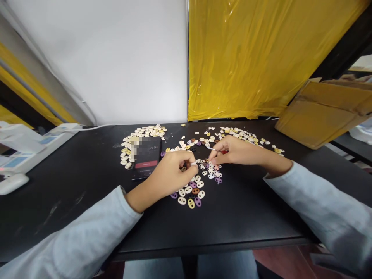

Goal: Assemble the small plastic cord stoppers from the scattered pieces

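My left hand (173, 170) rests on the black table (87, 186) with its fingers curled, pinching a small white bead at its fingertips. My right hand (232, 151) faces it from the right and holds a thin needle-like tool (213, 148) between thumb and fingers. Between and below the two hands lies a loose cluster of oval two-hole beads (192, 193) in white, purple, yellow and brown. A cream-coloured pile of beads (145, 133) sits at the back left and a mixed scatter of beads (244, 135) at the back right.
A black phone (145, 157) with a lit screen lies left of my hands. White devices (31, 145) and a white mouse-like object (13, 183) stand at the far left. A cardboard box (322, 112) sits at the right; yellow plastic sheet (261, 58) hangs behind.
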A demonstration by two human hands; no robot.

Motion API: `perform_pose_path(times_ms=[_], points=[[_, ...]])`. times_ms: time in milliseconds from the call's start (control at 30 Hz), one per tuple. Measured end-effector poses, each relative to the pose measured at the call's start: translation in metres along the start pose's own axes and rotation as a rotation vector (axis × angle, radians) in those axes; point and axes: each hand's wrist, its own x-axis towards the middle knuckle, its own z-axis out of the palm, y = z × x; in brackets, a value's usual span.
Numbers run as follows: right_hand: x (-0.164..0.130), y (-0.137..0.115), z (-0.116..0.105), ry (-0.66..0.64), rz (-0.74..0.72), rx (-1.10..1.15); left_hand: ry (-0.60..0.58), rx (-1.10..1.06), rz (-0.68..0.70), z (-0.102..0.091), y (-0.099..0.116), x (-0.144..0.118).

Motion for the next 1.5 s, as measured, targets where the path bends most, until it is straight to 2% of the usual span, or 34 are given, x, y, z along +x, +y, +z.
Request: perform_pose_path(times_ms=[67, 100, 233, 333, 467, 567, 700, 833, 1000, 1100, 1233, 1367, 1500], points=[[0.001, 0.003, -0.003, -0.017, -0.024, -0.024, 0.003, 0.047, 0.009, -0.001, 0.001, 0.001], [0.002, 0.005, -0.003, 0.022, -0.028, -0.053, 0.008, 0.062, 0.008, -0.002, 0.001, 0.001], [0.012, 0.018, 0.001, 0.383, -0.041, -0.238, 0.037, 0.109, 0.030, -0.002, -0.001, 0.001], [0.021, 0.026, 0.007, 0.495, 0.012, -0.378, 0.043, 0.124, 0.045, 0.000, -0.003, 0.001], [0.027, 0.029, 0.011, 0.499, 0.045, -0.499, 0.041, 0.129, 0.046, 0.001, -0.003, 0.001], [0.025, 0.027, 0.011, 0.512, -0.010, -0.455, 0.068, 0.122, 0.034, 0.001, -0.004, 0.000], [0.018, 0.014, 0.016, 0.471, -0.168, -0.201, 0.155, -0.064, -0.049, 0.005, -0.009, 0.001], [0.010, -0.005, 0.030, 0.345, -0.162, 0.096, 0.188, -0.345, -0.070, 0.008, -0.010, 0.003], [0.005, -0.016, 0.040, 0.356, -0.185, 0.214, 0.247, -0.576, -0.099, 0.008, -0.004, 0.005], [0.003, -0.015, 0.040, 0.368, -0.210, 0.189, 0.268, -0.649, -0.172, 0.006, -0.003, 0.007], [0.002, -0.011, 0.038, 0.399, -0.303, -0.028, 0.293, -0.702, -0.255, 0.005, -0.005, 0.009], [0.003, -0.009, 0.035, 0.444, -0.359, -0.166, 0.300, -0.699, -0.235, 0.004, -0.006, 0.009], [-0.001, -0.010, 0.031, 0.441, -0.323, -0.236, 0.283, -0.618, -0.151, 0.003, -0.008, 0.007]])
